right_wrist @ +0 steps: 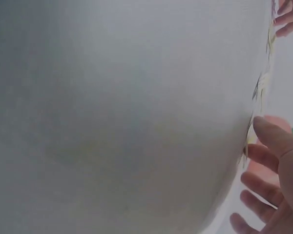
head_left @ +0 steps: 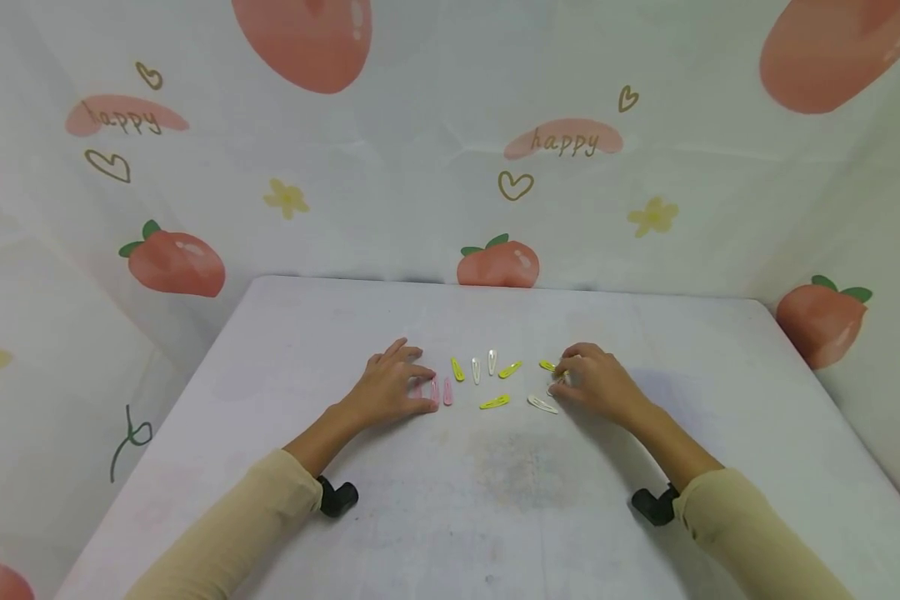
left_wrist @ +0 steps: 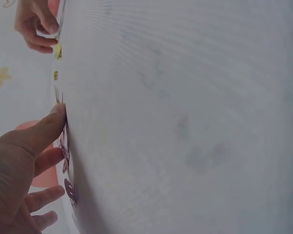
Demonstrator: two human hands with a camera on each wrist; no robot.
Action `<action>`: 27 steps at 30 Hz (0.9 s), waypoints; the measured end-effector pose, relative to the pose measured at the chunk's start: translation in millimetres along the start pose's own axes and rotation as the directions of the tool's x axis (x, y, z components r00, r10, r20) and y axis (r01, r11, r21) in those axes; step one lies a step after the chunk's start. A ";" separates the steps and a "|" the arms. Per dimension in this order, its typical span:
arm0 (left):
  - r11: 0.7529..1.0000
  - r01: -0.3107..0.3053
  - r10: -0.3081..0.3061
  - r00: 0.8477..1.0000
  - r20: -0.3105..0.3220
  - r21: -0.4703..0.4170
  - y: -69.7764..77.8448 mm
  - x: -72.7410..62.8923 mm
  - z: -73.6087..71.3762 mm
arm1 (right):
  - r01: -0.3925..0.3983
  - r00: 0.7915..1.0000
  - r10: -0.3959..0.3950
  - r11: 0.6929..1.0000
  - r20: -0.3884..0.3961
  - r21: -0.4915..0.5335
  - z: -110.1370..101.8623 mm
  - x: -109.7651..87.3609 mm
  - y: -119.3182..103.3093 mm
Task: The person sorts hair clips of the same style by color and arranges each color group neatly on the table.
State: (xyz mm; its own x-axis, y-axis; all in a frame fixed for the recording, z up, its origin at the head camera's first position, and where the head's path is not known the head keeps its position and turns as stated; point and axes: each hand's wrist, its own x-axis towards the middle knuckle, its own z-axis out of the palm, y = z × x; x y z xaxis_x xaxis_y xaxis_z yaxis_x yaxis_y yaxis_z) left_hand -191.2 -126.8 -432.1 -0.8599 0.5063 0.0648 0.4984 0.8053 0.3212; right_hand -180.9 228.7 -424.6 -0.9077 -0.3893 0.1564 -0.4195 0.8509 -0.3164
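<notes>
On the bench (head_left: 435, 542), my left hand (head_left: 393, 385) is spreading open around pink hair clips (head_left: 447, 392), gripping nothing; my right hand (head_left: 600, 383) is curving over a white clip (head_left: 552, 388), pinching or merely touching, I cannot tell.

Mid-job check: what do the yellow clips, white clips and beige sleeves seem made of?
Yellow clips and white clips: probably coated metal, smooth-looking, judging by their thin, slotted shape and even colour; plastic is possible. Beige sleeves: likely cloth, matte, since they fold softly and show no shine.
</notes>
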 end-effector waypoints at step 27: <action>0.997 -0.057 0.055 0.997 0.046 0.045 -0.8 9.1 -7.3 | -0.177 0.982 0.174 0.984 0.074 0.033 1.3 20.2 8.2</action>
State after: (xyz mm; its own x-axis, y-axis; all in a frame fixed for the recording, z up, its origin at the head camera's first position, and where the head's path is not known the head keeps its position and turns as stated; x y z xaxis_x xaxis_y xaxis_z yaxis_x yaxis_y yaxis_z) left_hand -200.2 -125.1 -424.8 -0.8253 0.5633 0.0387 0.5509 0.7883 0.2742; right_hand -202.8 227.2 -425.3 -0.9651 -0.2602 0.0297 -0.2524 0.8943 -0.3694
